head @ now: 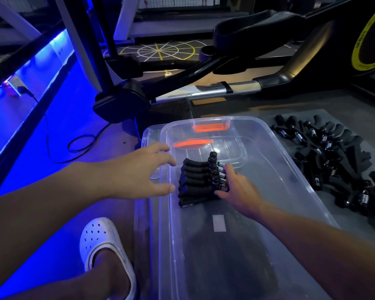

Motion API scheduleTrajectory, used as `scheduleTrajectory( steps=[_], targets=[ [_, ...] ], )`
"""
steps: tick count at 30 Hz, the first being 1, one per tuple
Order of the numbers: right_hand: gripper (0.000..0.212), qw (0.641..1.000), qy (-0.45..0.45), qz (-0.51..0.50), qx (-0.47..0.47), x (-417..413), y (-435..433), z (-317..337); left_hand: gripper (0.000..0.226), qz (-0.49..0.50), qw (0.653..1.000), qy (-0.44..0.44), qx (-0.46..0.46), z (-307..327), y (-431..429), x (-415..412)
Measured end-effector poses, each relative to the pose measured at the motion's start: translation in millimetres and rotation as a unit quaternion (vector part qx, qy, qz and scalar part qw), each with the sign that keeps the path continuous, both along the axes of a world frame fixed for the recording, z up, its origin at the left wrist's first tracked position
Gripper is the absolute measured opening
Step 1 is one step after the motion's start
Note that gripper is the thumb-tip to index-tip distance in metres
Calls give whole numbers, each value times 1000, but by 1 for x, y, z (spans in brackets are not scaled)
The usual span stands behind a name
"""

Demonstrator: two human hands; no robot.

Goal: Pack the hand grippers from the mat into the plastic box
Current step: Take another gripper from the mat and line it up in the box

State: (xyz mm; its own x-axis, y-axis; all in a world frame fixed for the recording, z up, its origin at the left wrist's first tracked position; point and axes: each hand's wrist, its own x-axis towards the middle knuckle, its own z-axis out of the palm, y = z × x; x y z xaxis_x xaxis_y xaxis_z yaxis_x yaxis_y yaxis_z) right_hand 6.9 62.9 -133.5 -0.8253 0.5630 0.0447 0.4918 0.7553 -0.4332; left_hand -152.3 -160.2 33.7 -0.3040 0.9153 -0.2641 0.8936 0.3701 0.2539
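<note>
A clear plastic box (299, 182) lies on the floor in front of me. Inside it, several black hand grippers (195, 180) stand packed in a neat row near the box's left wall. My right hand (236, 189) is inside the box and holds the spring end of that row, thumb under the nearest gripper and fingers on the far side. My left hand (139, 172) hovers with spread fingers over the box's left rim, holding nothing. Many more black grippers (338, 161) lie heaped on the grey mat (368, 124) to the right.
The box's lid with orange latches (208, 127) lies under or behind the box. An exercise machine's black frame (121, 102) and silver rail (225, 92) stand just beyond. A cable (80, 146) trails on the blue-lit floor at left. My foot in a white clog (104, 250) is near the box.
</note>
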Motion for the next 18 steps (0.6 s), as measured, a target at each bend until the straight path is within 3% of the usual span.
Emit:
scheduleTrajectory(
  steps=[12,18],
  targets=[
    [51,999,-41,-15,-19,-2,3,16,61,-9,1000,25,-8,4,10,0],
    [45,999,32,-24,-12,-2,-1,47,74,-2,997,78,10,15,29,9]
  ],
)
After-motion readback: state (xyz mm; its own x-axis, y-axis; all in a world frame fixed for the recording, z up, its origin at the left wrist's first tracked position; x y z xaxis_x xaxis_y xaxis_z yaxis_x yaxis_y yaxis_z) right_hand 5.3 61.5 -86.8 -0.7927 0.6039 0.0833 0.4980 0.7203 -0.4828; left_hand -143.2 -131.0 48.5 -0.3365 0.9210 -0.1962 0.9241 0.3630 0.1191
